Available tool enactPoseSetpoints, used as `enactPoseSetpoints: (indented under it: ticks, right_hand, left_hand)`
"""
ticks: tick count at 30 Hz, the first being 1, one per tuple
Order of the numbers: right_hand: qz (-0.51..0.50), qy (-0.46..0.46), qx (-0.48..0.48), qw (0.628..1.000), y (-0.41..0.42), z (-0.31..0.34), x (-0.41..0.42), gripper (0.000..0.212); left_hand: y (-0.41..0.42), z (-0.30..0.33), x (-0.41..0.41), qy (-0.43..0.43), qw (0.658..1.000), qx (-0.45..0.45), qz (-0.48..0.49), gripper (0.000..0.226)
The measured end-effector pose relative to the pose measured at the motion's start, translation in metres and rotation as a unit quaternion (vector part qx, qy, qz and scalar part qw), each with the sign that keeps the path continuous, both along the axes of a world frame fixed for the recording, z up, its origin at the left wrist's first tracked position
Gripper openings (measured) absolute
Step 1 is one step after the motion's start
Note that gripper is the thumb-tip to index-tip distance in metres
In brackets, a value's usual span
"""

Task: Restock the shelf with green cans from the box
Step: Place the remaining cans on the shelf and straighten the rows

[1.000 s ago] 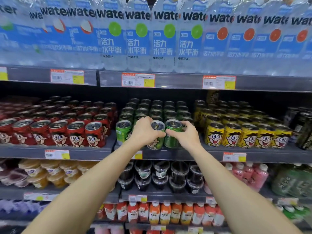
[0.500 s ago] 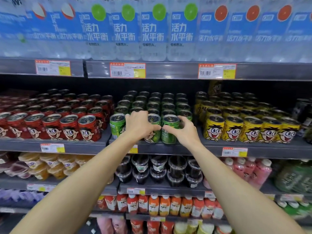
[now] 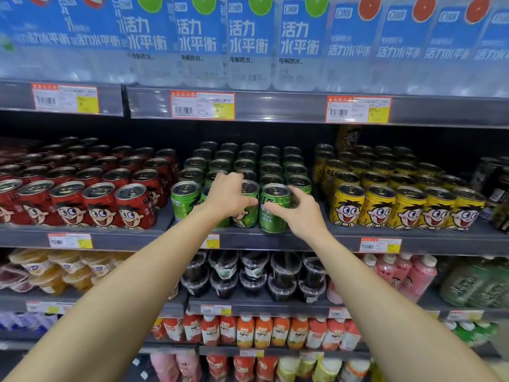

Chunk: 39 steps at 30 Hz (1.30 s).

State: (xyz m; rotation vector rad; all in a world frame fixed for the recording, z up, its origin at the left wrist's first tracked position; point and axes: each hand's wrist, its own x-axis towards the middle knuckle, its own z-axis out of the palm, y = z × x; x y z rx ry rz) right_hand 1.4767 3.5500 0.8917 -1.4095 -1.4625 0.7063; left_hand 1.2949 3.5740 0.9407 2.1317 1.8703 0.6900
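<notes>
Where the green cans stand at the shelf (image 3: 275, 239) front, between red and yellow cartoon-face cans, the left hand (image 3: 228, 197) grips one green can (image 3: 246, 213) and the right hand (image 3: 301, 213) grips its neighbour, labelled "DRINK MILK" (image 3: 274, 208); bottles above read "活力水平衡".

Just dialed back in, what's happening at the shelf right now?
A person is placing green cans in the front row of the middle shelf, between the red cans and yellow cans. The left hand grips one green can; the right hand grips the neighbouring green can. Both stand upright at the shelf edge. No box is in view.
</notes>
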Motion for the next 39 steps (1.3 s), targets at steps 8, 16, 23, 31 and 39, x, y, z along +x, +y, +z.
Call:
enactPoseSetpoints:
  ticks: [8, 16, 23, 31, 39]
  right_hand:
    - [0.002, 0.006, -0.008, 1.0, 0.002, -0.001, 0.0, 0.071]
    - [0.008, -0.018, -0.023, 1.0, 0.0, 0.006, -0.002, 0.054]
    - [-0.006, -0.033, -0.008, 0.999, -0.008, 0.009, -0.007, 0.053]
    - [-0.064, -0.074, 0.024, 0.995, -0.016, 0.002, -0.018, 0.076]
    - [-0.075, -0.114, 0.021, 0.99, -0.017, 0.003, -0.022, 0.088]
  left_hand:
    - [0.002, -0.019, 0.003, 0.13, 0.988, 0.079, 0.015, 0.064]
    - [-0.025, -0.056, -0.004, 0.28, 0.93, 0.238, -0.022, 0.072]
    - [-0.058, -0.104, -0.053, 0.298, 0.909, 0.281, -0.083, 0.064]
    - [-0.079, -0.137, -0.062, 0.286, 0.939, 0.189, -0.012, 0.071]
    - [-0.077, -0.151, -0.059, 0.251, 0.957, 0.143, 0.032, 0.078]
